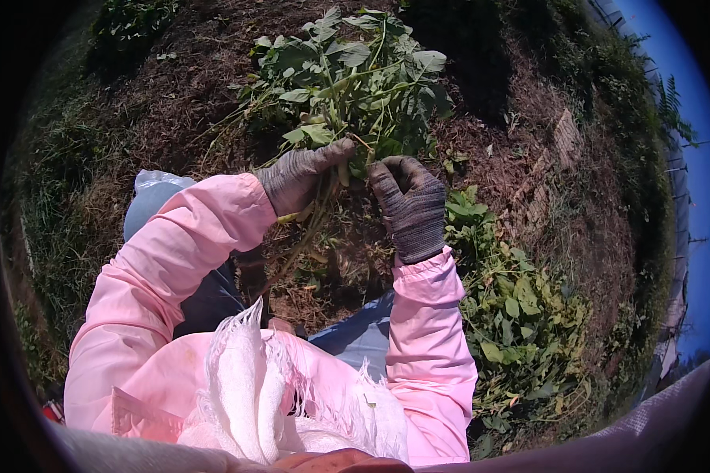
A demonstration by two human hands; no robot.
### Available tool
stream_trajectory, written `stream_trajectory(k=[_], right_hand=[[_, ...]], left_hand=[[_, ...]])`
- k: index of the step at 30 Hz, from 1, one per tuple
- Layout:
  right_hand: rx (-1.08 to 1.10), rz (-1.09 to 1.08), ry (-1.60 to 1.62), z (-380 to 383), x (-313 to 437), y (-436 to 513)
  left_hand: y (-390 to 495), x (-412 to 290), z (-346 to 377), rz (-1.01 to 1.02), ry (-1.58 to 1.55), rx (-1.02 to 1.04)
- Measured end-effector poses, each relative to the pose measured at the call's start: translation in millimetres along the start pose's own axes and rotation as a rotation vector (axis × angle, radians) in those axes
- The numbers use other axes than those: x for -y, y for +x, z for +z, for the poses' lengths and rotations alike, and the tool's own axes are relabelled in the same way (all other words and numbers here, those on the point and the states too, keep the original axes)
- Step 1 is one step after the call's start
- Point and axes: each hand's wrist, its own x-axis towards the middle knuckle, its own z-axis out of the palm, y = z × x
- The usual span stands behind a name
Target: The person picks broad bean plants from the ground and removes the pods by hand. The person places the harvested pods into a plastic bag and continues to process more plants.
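A leafy green bean plant (pixel 355 77) with several plump pods lies across the middle, in front of me. My left hand (pixel 299 174), in a grey knit glove, is closed around its stems (pixel 310 236), which trail down toward my lap. The glove hides part of the stems. My right hand (pixel 411 204), gloved alike, is just right of the stems. Its thumb and forefinger pinch the end of a small green pod (pixel 371 156). Another pod (pixel 344 172) hangs between the two hands.
A heap of cut leafy plants (pixel 515 319) lies to my right. Dry plant litter (pixel 183 94) covers the soil around me. Under my left sleeve, a rounded blue-grey thing (pixel 148 207) with clear plastic at its top is partly hidden. Green growth (pixel 627 100) lines the right side.
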Motion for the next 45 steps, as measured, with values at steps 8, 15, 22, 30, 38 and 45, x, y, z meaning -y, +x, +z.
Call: stream_trajectory(k=[8,15,22,30,38,45], right_hand=[[-0.041,-0.119,-0.161,4.5,-11.4,3.1],[0.039,-0.053,-0.192,-1.7,-8.5,5.4],[-0.080,-0.136,-0.054,15.6,-4.7,1.8],[0.005,-0.436,-0.370,19.5,-7.5,6.0],[0.112,-0.361,-0.277,24.3,-13.3,6.9],[0.124,-0.113,-0.005,15.7,-9.6,8.0]], left_hand=[[1.5,16.9,-5.0,0.003,0.045,-0.066],[-2.1,5.3,3.1,-0.056,0.072,-0.027],[0.2,19.3,-3.2,0.048,-0.212,0.034],[2.7,5.8,-7.7,-0.112,-0.215,0.082],[5.5,14.9,-12.3,-0.077,-0.080,-0.278],[-6.7,-1.9,5.5,-0.089,-0.061,-0.198]])
